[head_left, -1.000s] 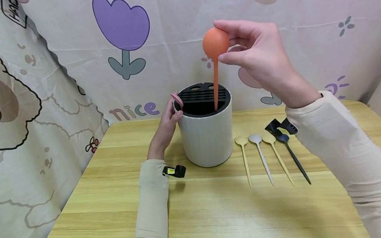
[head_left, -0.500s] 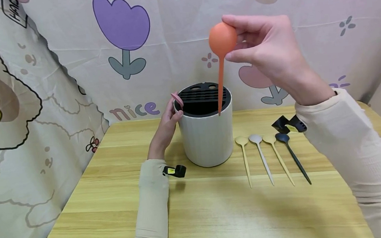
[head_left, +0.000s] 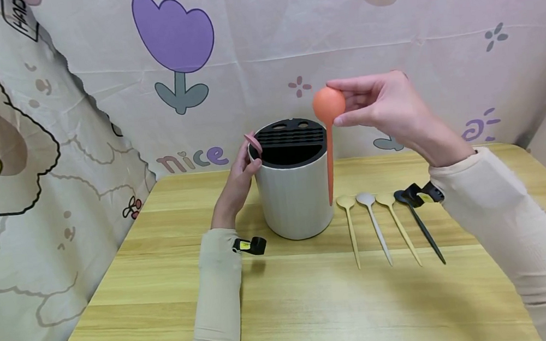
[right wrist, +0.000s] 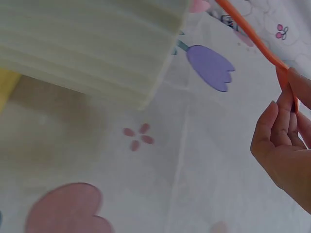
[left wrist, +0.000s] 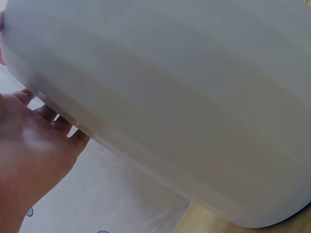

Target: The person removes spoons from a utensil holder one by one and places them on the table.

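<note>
In the head view a white ribbed utensil holder (head_left: 296, 201) with a black slotted top stands upright on the table. My left hand (head_left: 238, 182) grips its left side near the rim, the thumb in front and the fingers reaching behind. Beside that thumb a pink piece (head_left: 253, 143) sticks up at the rim; its kind is unclear. My right hand (head_left: 390, 101) pinches an orange spoon (head_left: 329, 104) by its round head. The spoon hangs handle down along the holder's right side, outside the rim; whether it touches the wall I cannot tell.
Right of the holder several spoons lie side by side: a yellow spoon (head_left: 352, 231), a pale grey spoon (head_left: 377, 229), another yellow spoon (head_left: 402, 228) and a dark spoon (head_left: 424, 227), its head partly hidden by the right wrist camera (head_left: 420, 194). A printed cloth (head_left: 264, 83) hangs behind the table.
My right hand has drawn the orange spoon rightward from over the holder's opening, then lowered it outside the rim. My left hand and the holder have stayed put.
</note>
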`<state>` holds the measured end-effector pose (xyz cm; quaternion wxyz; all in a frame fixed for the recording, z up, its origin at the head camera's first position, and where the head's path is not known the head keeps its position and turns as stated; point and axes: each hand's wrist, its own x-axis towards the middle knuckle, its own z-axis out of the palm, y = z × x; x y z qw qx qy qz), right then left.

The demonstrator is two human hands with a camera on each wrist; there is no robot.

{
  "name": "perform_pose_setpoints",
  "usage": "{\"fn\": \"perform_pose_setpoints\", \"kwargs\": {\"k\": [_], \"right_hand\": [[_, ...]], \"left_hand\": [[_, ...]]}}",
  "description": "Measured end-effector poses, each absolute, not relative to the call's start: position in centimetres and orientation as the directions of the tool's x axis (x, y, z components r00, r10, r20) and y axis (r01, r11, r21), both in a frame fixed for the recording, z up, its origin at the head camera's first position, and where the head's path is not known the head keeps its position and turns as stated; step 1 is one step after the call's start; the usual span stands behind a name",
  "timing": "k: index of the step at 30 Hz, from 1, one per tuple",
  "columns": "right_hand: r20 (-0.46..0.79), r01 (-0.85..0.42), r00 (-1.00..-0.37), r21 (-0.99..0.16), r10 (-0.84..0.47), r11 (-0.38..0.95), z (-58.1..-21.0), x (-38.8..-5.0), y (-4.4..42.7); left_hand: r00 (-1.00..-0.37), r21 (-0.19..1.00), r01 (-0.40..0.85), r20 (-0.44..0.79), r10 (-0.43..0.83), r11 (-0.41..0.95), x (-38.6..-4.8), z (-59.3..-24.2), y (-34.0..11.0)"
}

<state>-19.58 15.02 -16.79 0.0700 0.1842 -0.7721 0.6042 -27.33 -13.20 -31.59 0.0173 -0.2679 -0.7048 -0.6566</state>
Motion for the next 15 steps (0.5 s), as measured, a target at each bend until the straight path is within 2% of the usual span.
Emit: {"fn": "perform_pose_setpoints", "kwargs": {"k": [7,15], "right_hand": [[0.282,-0.324,-0.936,-0.925,-0.212,0.198,-18.9,-20.4,15.8],[0.219,-0.274,-0.950,-0.926,-0.223,0.258,-21.0,-21.1,16.7]], "left_hand": [[-0.846,0.912,0.410,0.390,0.362,-0.024,-27.5,-31.8,-13.3],[-0.849,0.916,0.397,0.388,0.359,-0.051,-27.5,-31.6,-13.1]]}}
